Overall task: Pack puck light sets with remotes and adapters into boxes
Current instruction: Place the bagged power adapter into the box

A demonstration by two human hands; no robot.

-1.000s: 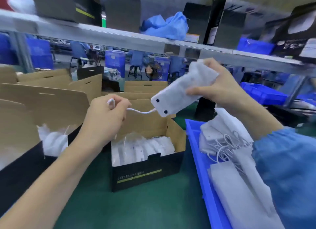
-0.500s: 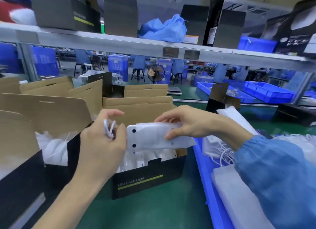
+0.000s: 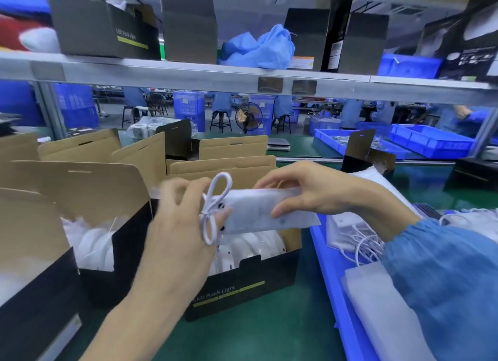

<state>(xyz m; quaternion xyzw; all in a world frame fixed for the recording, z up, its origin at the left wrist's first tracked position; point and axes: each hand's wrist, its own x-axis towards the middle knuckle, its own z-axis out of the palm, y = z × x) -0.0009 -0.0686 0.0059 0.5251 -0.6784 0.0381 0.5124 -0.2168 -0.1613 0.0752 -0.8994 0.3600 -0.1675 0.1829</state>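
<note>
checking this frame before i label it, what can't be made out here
Head view only:
- Left hand: motion-blurred; its grip on the looped white cable is unclear.
- Open black cardboard box: contents hidden behind hands and the white foam-wrapped flat pack.
- Blue plastic tray: cut off by the bottom edge.

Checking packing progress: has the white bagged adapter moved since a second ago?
Yes. The bagged adapter came down from shelf height and now lies level just above the open box.

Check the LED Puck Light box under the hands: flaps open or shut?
Open. The LED Puck Light box has its brown flaps standing up behind, and white bagged items show inside over the front wall.
</note>
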